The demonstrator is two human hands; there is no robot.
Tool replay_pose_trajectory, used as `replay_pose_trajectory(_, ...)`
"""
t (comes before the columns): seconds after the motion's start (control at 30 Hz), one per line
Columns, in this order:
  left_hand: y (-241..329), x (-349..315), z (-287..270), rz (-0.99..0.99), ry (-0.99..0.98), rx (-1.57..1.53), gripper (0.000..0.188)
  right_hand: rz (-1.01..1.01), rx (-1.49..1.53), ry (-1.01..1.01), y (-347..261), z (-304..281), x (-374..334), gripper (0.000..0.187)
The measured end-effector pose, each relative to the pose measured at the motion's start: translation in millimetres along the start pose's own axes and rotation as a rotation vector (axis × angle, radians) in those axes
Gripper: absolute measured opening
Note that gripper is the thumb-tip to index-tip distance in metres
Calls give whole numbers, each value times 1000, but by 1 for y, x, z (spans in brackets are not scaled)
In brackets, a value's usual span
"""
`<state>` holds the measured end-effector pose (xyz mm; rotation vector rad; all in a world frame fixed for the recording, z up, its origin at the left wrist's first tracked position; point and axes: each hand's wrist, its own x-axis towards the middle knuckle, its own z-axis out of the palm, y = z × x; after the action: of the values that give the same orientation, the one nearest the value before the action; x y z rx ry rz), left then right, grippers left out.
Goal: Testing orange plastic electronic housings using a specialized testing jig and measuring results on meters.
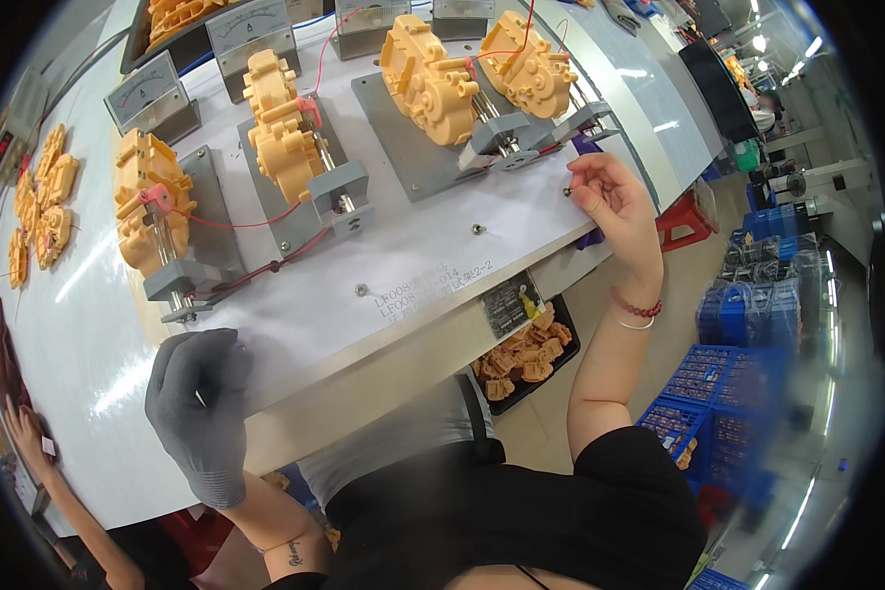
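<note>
My left hand, in a grey glove, rests at the front left edge of a white test board. Its fingers are curled, and what they close on is hidden. My bare right hand pinches a small metal toggle switch at the board's right end. Two similar metal switches stand between my hands. Behind them, tan plastic gearbox housings sit on grey plates, each by a metal shaft and grey block. Red wires and pink clips connect to them.
Analog meters line the board's back. More tan housings lie on the left table. A black bin of tan parts stands below the board's front edge. Blue crates and a red stool are to the right. Another person's hand is far left.
</note>
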<state>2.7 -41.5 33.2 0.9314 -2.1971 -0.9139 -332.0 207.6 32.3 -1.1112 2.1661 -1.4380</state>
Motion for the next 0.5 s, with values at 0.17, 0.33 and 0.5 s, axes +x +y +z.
replay_pose_trajectory(0.17,-3,0,0,28,0,21,15,2,9,6,0,0,-1,23)
replay_pose_trajectory(0.33,-6,1,0,34,0,-12,15,-8,21,11,0,2,-1,24)
replay_pose_trajectory(0.5,-4,0,0,17,4,-11,15,-14,21,9,0,3,-1,24)
